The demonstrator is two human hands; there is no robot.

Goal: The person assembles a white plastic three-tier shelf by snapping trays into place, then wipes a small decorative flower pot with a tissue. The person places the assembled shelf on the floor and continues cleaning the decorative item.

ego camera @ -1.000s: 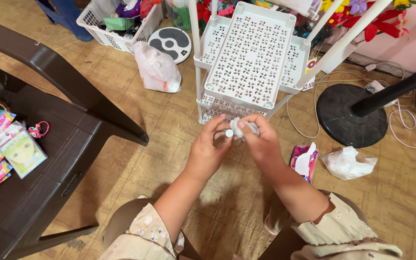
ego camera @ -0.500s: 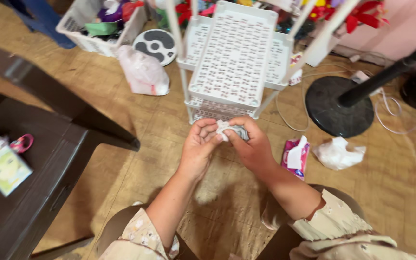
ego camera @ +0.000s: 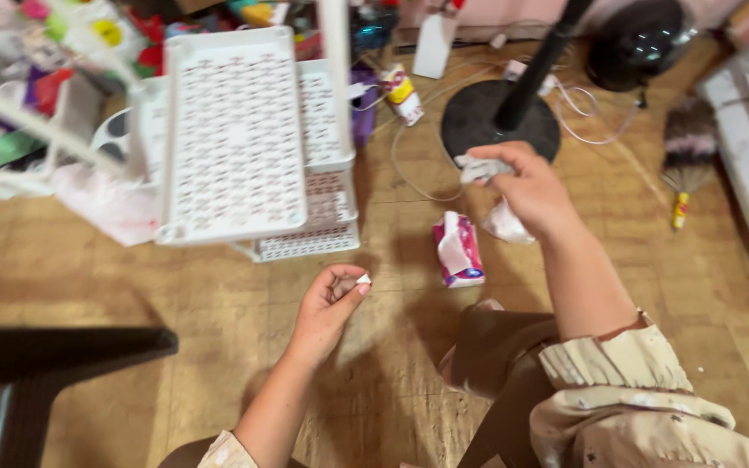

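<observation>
1. Nearest the camera, low in the view, the left hand [ego camera: 329, 299] is seen above the wooden floor [ego camera: 218, 295], curled almost shut, with a tiny white scrap [ego camera: 362, 279] pinched between thumb and forefinger.
2. The scrap is judged feather-light, soft and easily dropped; a fingertip pinch is all that is needed, and little of it is left free to grip.
3. Farther out, the right hand [ego camera: 526, 186] is held up over the floor, its fingers [ego camera: 500, 159] clenched round a crumpled white tissue [ego camera: 478, 167], with more of the wad showing below the palm.
4. The tissue is judged limp, light and tearable, with no stiffness; it is best gathered as a bunch, not by one edge.
5. Just beyond the left hand and below the right, a pink tissue pack [ego camera: 458, 251] lies on the floor, apart from both hands.
6. Behind that, a white perforated rack [ego camera: 236, 139] stands to the left and a black fan base [ego camera: 478, 126] to the right, close beyond the right hand.
</observation>
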